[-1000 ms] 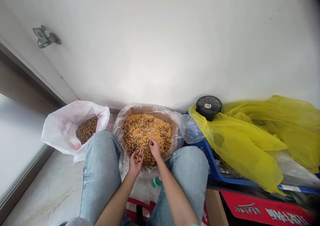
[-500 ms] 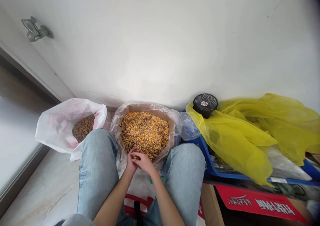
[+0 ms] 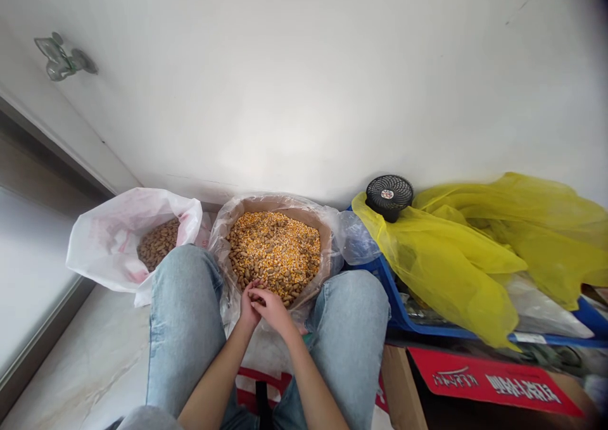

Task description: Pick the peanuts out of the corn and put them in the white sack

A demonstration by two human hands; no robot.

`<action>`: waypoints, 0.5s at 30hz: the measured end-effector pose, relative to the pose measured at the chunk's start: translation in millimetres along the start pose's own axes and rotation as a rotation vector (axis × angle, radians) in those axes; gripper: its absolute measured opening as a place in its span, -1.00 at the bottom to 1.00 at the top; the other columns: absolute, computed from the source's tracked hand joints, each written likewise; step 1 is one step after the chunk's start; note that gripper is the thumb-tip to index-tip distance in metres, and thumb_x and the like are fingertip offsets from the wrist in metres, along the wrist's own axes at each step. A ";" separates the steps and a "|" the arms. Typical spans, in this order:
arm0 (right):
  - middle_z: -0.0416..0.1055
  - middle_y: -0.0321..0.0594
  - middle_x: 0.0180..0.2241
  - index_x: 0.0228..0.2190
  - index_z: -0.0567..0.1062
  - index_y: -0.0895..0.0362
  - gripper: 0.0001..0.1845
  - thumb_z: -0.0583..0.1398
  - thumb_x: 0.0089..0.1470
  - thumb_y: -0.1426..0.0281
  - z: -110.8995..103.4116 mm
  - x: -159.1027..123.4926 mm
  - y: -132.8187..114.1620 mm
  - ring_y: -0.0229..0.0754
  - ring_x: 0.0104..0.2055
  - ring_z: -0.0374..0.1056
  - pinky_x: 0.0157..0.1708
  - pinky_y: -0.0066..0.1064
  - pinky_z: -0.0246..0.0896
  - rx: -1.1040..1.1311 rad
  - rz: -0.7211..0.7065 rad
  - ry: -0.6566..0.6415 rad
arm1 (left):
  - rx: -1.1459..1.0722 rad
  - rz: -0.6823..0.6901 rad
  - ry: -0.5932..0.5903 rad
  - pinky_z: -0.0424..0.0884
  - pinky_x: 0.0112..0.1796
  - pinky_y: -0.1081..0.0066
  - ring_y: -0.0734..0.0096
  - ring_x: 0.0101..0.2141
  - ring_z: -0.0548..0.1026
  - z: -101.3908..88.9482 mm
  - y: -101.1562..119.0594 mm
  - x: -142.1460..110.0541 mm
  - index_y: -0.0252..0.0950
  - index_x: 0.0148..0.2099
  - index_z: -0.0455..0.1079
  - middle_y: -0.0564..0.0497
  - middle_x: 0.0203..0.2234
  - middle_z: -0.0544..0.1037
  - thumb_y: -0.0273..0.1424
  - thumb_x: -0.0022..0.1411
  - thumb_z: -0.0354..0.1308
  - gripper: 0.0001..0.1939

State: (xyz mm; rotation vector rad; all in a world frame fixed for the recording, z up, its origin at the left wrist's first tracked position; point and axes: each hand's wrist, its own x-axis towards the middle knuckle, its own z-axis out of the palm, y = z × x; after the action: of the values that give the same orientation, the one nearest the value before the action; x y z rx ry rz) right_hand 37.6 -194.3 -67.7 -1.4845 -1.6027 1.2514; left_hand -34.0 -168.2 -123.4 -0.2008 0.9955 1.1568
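Observation:
A clear plastic bag lined with brown paper (image 3: 280,202) sits between my knees, filled with yellow corn kernels mixed with peanuts in their shells (image 3: 275,249). My left hand (image 3: 249,306) and my right hand (image 3: 273,309) meet at the near edge of this mix. The left is cupped and half hidden behind the right, whose fingers curl over it. Whatever lies between them is mostly hidden. To the left, a white plastic bag (image 3: 111,246) holds shelled-looking brown peanuts in their shells (image 3: 159,245).
My light blue jeans (image 3: 183,328) flank the bags on a pale marble floor (image 3: 95,354). At right, a blue crate (image 3: 394,303) carries a yellow plastic sheet (image 3: 456,259) and a small black fan (image 3: 389,197). A red-printed carton (image 3: 494,382) stands below, with a white wall behind.
My right hand has moved from the grain onto my left hand, and both now sit closer together at the near edge. The view has shifted slightly, moving the scene left and up.

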 end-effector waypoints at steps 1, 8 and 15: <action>0.43 -0.23 -0.31 -0.22 0.44 0.06 -0.65 0.07 -0.11 0.51 -0.1 -0.3 -0.7 -0.21 -0.26 0.33 -0.21 -0.35 0.21 -0.012 -0.010 0.008 | -0.016 -0.022 -0.007 0.34 -0.49 0.49 0.50 -0.57 0.40 0.4 0.4 0.0 -0.30 -0.51 0.35 0.03 -0.63 0.42 -0.51 0.12 -0.11 -0.75; 0.38 -0.22 -0.26 -0.25 0.42 0.08 -0.70 0.02 -0.05 0.48 -4.6 8.9 12.1 -0.24 -0.18 0.27 -0.14 -0.39 0.14 -0.086 -0.022 0.259 | -0.058 -0.100 0.055 0.37 -0.50 0.52 0.53 -0.57 0.42 1.6 2.2 -2.0 -0.33 -0.44 0.34 0.05 -0.62 0.43 -0.52 0.09 -0.08 -0.82; 0.32 -0.13 -0.18 -0.22 0.41 0.11 -0.64 0.00 -0.08 0.56 -20.7 47.5 54.3 -0.17 -0.09 0.19 -0.05 -0.32 0.03 -0.423 0.125 0.396 | -0.084 -0.104 0.037 0.43 -0.40 0.43 0.46 -0.47 0.47 3.4 2.2 -5.4 -0.33 -0.38 0.32 -0.02 -0.53 0.46 -0.53 0.08 -0.05 -0.87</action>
State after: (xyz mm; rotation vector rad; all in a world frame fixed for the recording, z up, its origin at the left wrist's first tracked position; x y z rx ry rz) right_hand 68.9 -147.6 -117.5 -1.9726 -1.5754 0.6363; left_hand -34.2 -168.8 -116.7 -0.3384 0.9590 1.1037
